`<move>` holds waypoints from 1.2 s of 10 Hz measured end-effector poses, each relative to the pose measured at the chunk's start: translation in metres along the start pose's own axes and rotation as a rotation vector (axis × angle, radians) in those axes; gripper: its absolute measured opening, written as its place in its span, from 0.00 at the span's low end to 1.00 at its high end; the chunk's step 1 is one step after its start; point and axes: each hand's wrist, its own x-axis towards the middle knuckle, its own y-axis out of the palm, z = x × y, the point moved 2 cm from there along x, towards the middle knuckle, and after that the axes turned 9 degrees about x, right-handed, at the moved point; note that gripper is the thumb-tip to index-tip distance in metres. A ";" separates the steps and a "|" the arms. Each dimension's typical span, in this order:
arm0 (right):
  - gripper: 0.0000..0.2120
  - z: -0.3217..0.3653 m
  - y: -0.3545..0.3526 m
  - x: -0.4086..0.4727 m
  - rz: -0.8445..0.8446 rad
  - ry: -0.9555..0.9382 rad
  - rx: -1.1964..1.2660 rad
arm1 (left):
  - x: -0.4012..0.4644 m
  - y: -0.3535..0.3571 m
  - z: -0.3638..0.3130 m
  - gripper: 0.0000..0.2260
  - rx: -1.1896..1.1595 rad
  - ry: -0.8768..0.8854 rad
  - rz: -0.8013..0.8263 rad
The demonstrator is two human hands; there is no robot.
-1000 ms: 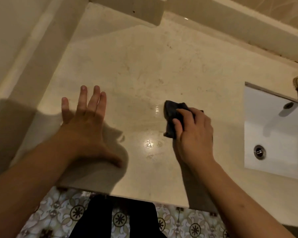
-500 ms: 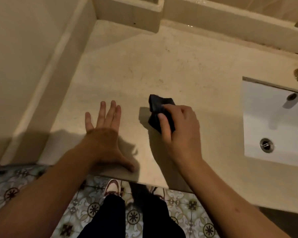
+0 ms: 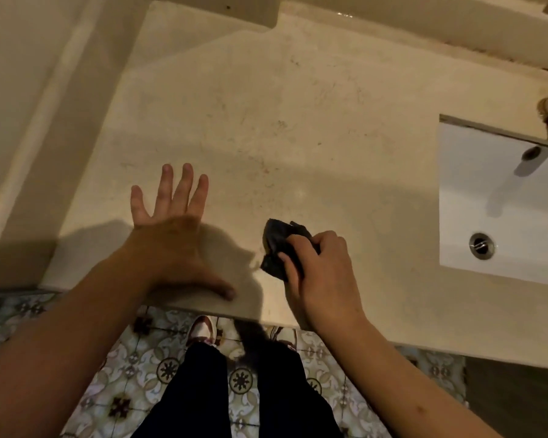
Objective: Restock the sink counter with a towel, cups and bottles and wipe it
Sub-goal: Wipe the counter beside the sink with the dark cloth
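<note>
Counter (image 3: 298, 99) fills our view, and ahead of our grip it shows faint smears and bare stone: no towel, cups or bottles in sight, so we judge restocking is all left and wiping is underway. Off to the grip's right sits the sink (image 3: 500, 197). Our left hand (image 3: 171, 235) lies flat, fingers spread, holding nothing. Our right hand (image 3: 317, 273) clamps the dark cloth (image 3: 279, 245), bunched near the front edge, its long axis running away from us.
</note>
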 end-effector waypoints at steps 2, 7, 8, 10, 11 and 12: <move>0.14 -0.102 -0.081 -0.016 -0.168 0.309 -0.060 | 0.003 -0.010 -0.008 0.79 0.069 -0.072 0.124; 0.08 0.027 -0.013 0.014 0.012 -0.027 0.224 | 0.007 0.003 -0.084 0.66 0.064 -0.028 -0.025; 0.07 0.017 -0.005 0.007 0.021 -0.031 0.156 | 0.009 -0.001 -0.083 0.70 0.087 -0.059 0.027; 0.12 -0.047 -0.036 -0.010 0.090 0.104 0.147 | 0.012 -0.007 -0.089 0.82 0.042 -0.107 0.148; 0.18 -0.090 -0.063 -0.020 0.084 0.231 0.172 | 0.008 -0.007 -0.088 0.81 0.041 -0.069 0.134; 0.15 -0.122 -0.101 -0.027 -0.053 0.209 0.066 | 0.004 -0.008 -0.088 0.80 0.046 -0.075 0.087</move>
